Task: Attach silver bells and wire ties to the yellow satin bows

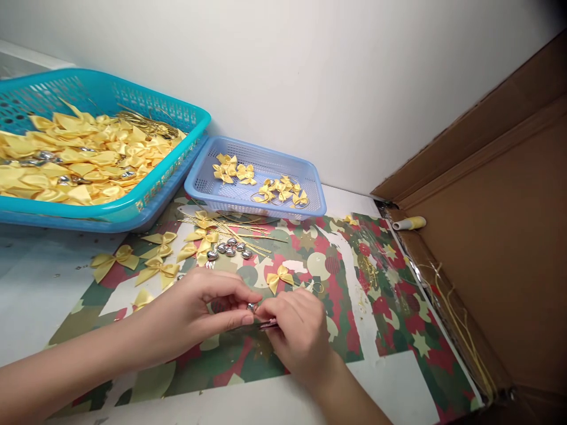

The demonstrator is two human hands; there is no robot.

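My left hand point(221, 304) pinches a small shiny silver bead point(252, 307) between thumb and fingertips. Right beside it, my right hand point(295, 324) is closed, its fingertips meeting the left ones at the bead. A thin dark pinkish piece point(268, 324) sticks out from under the right fingers; its kind is hidden. Just beyond the hands lies a yellow ribbon bow point(279, 278) with a thin loop near it. Several loose silver beads point(230, 248) lie behind the left hand, beside gold wire ties point(239, 227) and more yellow bows point(157, 268).
A turquoise basket point(177, 168) heaped with yellow bows, silver beads and gold ties stands at the left. Next to it, a small blue basket point(319, 195) holds several bows with gold loops. Cardboard point(482, 177) walls the right side, with a yellow-white tube point(410, 223) against it.
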